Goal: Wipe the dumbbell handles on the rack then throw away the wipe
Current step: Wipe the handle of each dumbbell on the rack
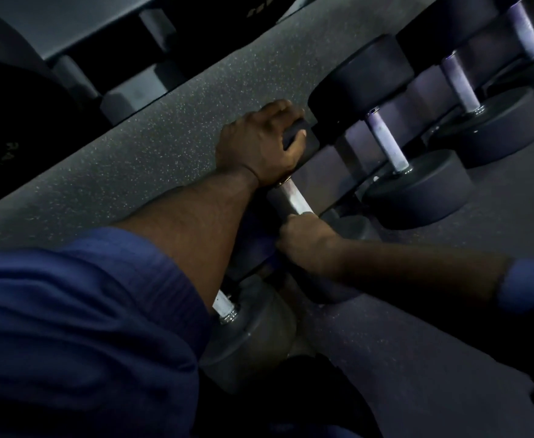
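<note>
Hands close on one dumbbell (288,191): the left hand (259,147) curls over its dark far head, the right hand (307,241) wraps the near end of the handle (299,203), a pale, scuffed metal bar bare between them. Whether a wipe sits under either palm cannot be told. Neighbouring dumbbells (417,181) crowd just beside on the right; speckled floor (148,131) lies open to the left.
</note>
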Available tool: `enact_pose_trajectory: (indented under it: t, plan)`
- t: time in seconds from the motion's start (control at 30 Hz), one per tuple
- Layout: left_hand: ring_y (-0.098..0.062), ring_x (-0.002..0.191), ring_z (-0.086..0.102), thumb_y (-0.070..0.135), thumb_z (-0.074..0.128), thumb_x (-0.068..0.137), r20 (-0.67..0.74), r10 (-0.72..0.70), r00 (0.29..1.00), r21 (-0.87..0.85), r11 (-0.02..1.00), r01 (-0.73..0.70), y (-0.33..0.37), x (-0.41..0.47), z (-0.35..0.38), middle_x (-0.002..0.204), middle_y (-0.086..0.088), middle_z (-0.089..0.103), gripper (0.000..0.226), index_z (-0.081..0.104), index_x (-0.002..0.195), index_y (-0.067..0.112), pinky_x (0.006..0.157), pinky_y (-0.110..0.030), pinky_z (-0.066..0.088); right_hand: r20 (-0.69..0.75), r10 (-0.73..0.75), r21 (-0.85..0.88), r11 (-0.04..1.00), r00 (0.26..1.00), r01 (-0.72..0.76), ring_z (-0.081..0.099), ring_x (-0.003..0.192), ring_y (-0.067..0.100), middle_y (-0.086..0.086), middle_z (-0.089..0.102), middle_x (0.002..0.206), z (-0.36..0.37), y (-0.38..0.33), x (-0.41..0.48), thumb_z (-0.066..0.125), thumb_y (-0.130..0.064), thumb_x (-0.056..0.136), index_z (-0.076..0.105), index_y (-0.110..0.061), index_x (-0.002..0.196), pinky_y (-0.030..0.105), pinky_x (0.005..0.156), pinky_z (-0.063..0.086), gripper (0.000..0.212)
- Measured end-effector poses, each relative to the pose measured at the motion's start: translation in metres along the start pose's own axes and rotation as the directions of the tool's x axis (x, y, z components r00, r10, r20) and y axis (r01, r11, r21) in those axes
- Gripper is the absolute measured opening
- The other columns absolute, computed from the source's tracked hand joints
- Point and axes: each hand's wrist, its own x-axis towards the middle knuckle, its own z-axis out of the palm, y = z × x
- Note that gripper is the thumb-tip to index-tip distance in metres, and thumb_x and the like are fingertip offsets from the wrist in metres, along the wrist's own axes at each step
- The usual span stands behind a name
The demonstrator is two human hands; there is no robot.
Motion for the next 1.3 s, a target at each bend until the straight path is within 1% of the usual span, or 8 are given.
enact_pose_trajectory:
  t: [0.3, 0.53, 0.73, 0.87, 0.97, 1.07, 1.2, 1.3]
  plan:
    - [-0.025, 0.117, 0.067, 0.058, 0.045, 0.092, 0.008, 0.004, 1.0, 0.022, 1.0, -0.004, -0.001, 0.0, 0.006, 0.147, 0.014, 0.057, 0.05, 0.062, 0.135, 0.039, 0.093, -0.044, 0.055, -0.49, -0.096, 0.031, 0.991, 0.866, 0.128, 0.051, 0.102, 0.025, 0.002, 0.059, 0.117, 0.006, 0.091, -0.022, 0.031, -0.025, 0.104, 0.062, -0.017, 0.116, 0.035, 0.056, 0.046, 0.035]
    - [-0.022, 0.117, 0.068, 0.058, 0.047, 0.092, 0.01, -0.006, 1.0, 0.017, 1.0, 0.006, 0.001, 0.001, 0.003, 0.148, 0.017, 0.057, 0.049, 0.062, 0.135, 0.041, 0.092, -0.04, 0.054, -0.183, -0.436, -0.055, 0.899, 0.881, 0.434, 0.057, 0.101, 0.025, -0.002, 0.061, 0.104, 0.028, 0.082, -0.032, 0.036, -0.028, 0.099, 0.061, -0.024, 0.09, 0.038, 0.073, 0.054, 0.027]
    - [-0.021, 0.117, 0.068, 0.057, 0.047, 0.092, -0.005, 0.01, 1.0, 0.009, 1.0, -0.01, -0.002, -0.001, 0.009, 0.146, 0.014, 0.059, 0.049, 0.065, 0.134, 0.038, 0.092, -0.04, 0.056, -0.447, -0.035, 0.02, 0.999, 0.894, 0.049, 0.054, 0.085, 0.031, 0.001, 0.066, 0.096, 0.013, 0.065, -0.003, 0.036, -0.016, 0.096, 0.068, -0.017, 0.091, 0.041, 0.066, 0.052, 0.032]
    - [-0.024, 0.115, 0.068, 0.057, 0.046, 0.091, -0.006, 0.005, 1.0, 0.004, 1.0, -0.005, -0.003, 0.001, 0.009, 0.145, 0.014, 0.059, 0.05, 0.064, 0.134, 0.039, 0.092, -0.043, 0.056, -0.34, -0.17, 0.094, 0.972, 0.925, 0.214, 0.056, 0.081, 0.028, -0.001, 0.068, 0.075, 0.035, 0.062, -0.02, 0.045, -0.024, 0.092, 0.066, -0.021, 0.073, 0.037, 0.073, 0.049, 0.028]
    - [-0.023, 0.118, 0.067, 0.06, 0.043, 0.091, 0.013, -0.012, 1.0, 0.003, 1.0, 0.012, -0.003, 0.002, 0.01, 0.148, 0.016, 0.057, 0.052, 0.062, 0.136, 0.042, 0.094, -0.045, 0.055, -0.245, -0.057, 0.586, 0.787, 0.968, 0.195, 0.069, 0.084, 0.011, -0.009, 0.076, 0.086, 0.044, 0.09, -0.036, 0.056, -0.022, 0.075, 0.076, -0.025, 0.08, 0.03, 0.08, 0.055, 0.022]
    - [-0.021, 0.12, 0.066, 0.06, 0.044, 0.092, 0.01, 0.005, 1.0, -0.006, 1.0, -0.005, -0.006, 0.002, 0.013, 0.147, 0.015, 0.057, 0.052, 0.062, 0.136, 0.041, 0.094, -0.045, 0.056, -0.257, 0.575, 0.923, 0.384, 0.777, 0.02, 0.067, 0.086, -0.007, -0.011, 0.077, 0.087, 0.045, 0.09, -0.027, 0.072, 0.0, 0.071, 0.078, -0.028, 0.081, 0.013, 0.088, 0.051, 0.03]
    - [-0.02, 0.121, 0.067, 0.058, 0.047, 0.092, -0.006, 0.003, 1.0, -0.015, 1.0, -0.003, -0.006, 0.001, 0.015, 0.147, 0.015, 0.058, 0.051, 0.065, 0.136, 0.04, 0.094, -0.045, 0.056, 0.147, 0.617, 0.982, -0.186, 0.773, -0.039, 0.069, 0.073, 0.011, -0.006, 0.075, 0.075, 0.043, 0.072, 0.01, 0.073, -0.018, 0.075, 0.074, -0.03, 0.079, 0.044, 0.078, 0.059, 0.013]
    - [-0.021, 0.117, 0.068, 0.055, 0.05, 0.092, -0.028, 0.013, 1.0, -0.021, 1.0, -0.014, -0.005, 0.0, 0.014, 0.145, 0.014, 0.06, 0.048, 0.067, 0.134, 0.038, 0.091, -0.043, 0.057, 0.227, 0.573, 0.971, -0.072, 0.787, -0.228, 0.07, 0.079, 0.013, -0.005, 0.076, 0.08, 0.041, 0.085, 0.002, 0.074, -0.021, 0.077, 0.078, -0.024, 0.085, 0.034, 0.078, 0.057, 0.01]
